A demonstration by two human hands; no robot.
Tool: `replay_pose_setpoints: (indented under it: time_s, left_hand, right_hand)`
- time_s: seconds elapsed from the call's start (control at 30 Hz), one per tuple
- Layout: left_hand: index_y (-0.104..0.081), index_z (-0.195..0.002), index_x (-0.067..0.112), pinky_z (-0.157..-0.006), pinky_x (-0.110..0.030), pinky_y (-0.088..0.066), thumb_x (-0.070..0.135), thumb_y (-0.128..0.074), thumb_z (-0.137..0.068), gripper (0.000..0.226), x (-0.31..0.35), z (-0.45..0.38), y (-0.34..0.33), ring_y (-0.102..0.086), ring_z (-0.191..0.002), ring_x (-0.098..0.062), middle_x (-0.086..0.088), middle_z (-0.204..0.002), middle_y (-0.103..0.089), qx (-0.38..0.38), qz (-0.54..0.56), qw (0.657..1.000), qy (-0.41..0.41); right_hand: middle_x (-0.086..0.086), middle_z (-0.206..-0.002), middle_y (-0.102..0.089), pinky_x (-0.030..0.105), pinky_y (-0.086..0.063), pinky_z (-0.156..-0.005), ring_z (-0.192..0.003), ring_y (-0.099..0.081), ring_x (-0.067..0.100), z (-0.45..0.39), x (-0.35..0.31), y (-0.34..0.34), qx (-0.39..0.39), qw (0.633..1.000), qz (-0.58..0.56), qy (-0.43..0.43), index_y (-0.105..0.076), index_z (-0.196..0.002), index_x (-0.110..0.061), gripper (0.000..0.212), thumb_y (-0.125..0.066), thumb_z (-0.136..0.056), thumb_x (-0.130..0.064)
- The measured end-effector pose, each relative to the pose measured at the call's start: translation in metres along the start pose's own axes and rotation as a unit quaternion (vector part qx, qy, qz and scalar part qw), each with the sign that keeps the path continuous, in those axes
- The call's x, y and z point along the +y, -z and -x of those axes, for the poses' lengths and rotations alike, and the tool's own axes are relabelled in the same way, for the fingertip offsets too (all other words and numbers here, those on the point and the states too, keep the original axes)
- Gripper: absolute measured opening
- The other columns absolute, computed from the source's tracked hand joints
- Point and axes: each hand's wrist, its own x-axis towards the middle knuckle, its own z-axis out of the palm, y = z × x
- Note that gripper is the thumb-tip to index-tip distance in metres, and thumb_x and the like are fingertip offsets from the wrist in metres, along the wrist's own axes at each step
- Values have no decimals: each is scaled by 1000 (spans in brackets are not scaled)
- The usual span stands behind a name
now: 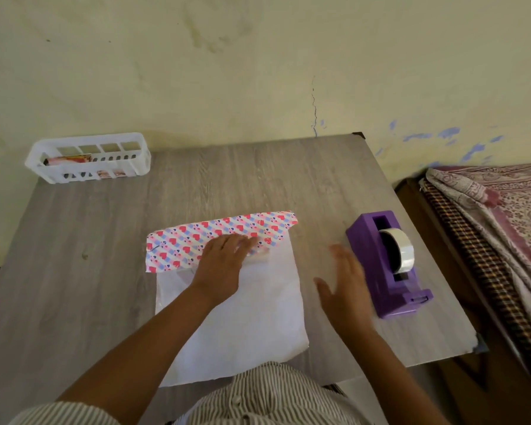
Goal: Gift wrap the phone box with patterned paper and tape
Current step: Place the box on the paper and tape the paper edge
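Flat left hand point(224, 259) presses heart-patterned paper point(196, 240) over box.

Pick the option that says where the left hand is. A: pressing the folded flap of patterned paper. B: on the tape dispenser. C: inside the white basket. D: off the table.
A: the left hand lies flat on the folded flap of patterned paper, while the right hand hovers open beside the purple tape dispenser, and the white basket sits untouched at the far left corner.
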Motion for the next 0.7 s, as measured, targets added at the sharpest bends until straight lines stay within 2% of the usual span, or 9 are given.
replay_pose_setpoints:
  time_s: [0.1, 0.13, 0.2, 0.23, 0.3, 0.37, 0.47, 0.57, 0.7]
  left_hand:
    - [-58, -126, 25, -75, -39, -47, 33, -82, -63, 67, 4, -21, 8, -56, -90, -28, -8, -103, -57, 2, -28, 1000, -3]
    - [-59, -124, 26, -78, -41, -46, 35, -81, -65, 63, 1, -25, 7, -55, -95, -29, -7, -107, -56, -3, -14, 1000, -3]
    - [-57, -125, 28, -97, -50, -38, 35, -76, -72, 57, -7, -27, 5, -46, -120, -32, -7, -130, -51, -21, 26, 999, -17]
    - [-54, -128, 27, -107, -54, -27, 34, -72, -76, 55, -9, -26, 3, -34, -133, -30, -5, -143, -42, -28, 46, 998, -31]
    - [-44, -136, 26, -116, -49, -6, 29, -63, -87, 53, -12, -23, -2, -14, -144, -20, 1, -154, -23, -40, 76, 995, -50]
    - [-36, -142, 23, -117, -37, 1, 25, -56, -92, 53, -9, -22, -3, -9, -144, -14, 5, -155, -17, -44, 92, 994, -48]
    - [-25, -147, 20, -116, -29, -2, 23, -54, -94, 60, -4, -19, -6, -13, -144, -13, 5, -155, -18, -38, 96, 994, -30]
    - [-21, -148, 16, -115, -29, -7, 18, -56, -92, 66, 0, -16, -9, -18, -143, -16, 1, -154, -21, -33, 80, 996, -20]
    - [-36, -142, 12, -111, -37, -18, 11, -64, -87, 63, 9, -11, -16, -32, -138, -22, -2, -148, -35, -2, 32, 999, -15]
  right_hand:
    - [11, -153, -25, 49, -33, -108, -141, -24, 26, 12, 30, 26, 132, 989, 23, -57, -25, -147, -13, 88, -76, -76, -11]
    - [11, -155, -17, 48, -26, -109, -143, -15, 23, 15, 40, 33, 156, 984, 16, -88, -21, -148, -14, 94, -77, -74, -13]
    - [7, -158, -6, 46, -18, -111, -143, -3, 17, 20, 57, 42, 185, 971, -38, -149, -13, -149, -15, 104, -81, -70, -15]
    - [6, -158, -5, 46, -17, -113, -144, -3, 18, 23, 64, 45, 195, 960, -81, -186, -10, -149, -16, 108, -82, -69, -15]
    - [6, -158, -10, 46, -20, -115, -145, -13, 22, 27, 73, 45, 196, 930, -178, -256, -8, -150, -18, 111, -83, -68, -14]
    - [8, -155, -22, 44, -27, -111, -141, -25, 26, 31, 82, 40, 169, 912, -253, -277, -11, -150, -17, 107, -81, -69, -9]
    - [12, -145, -37, 43, -38, -101, -130, -41, 29, 30, 94, 37, 130, 912, -287, -262, -21, -146, -16, 96, -79, -70, -7]
    - [10, -132, -46, 41, -48, -91, -119, -49, 27, 21, 103, 43, 121, 924, -265, -249, -37, -136, -16, 78, -79, -71, -8]
    - [2, -106, -54, 18, -42, -64, -97, -56, 22, 18, 103, 45, 122, 944, -205, -226, -50, -118, -13, 59, -82, -69, -13]
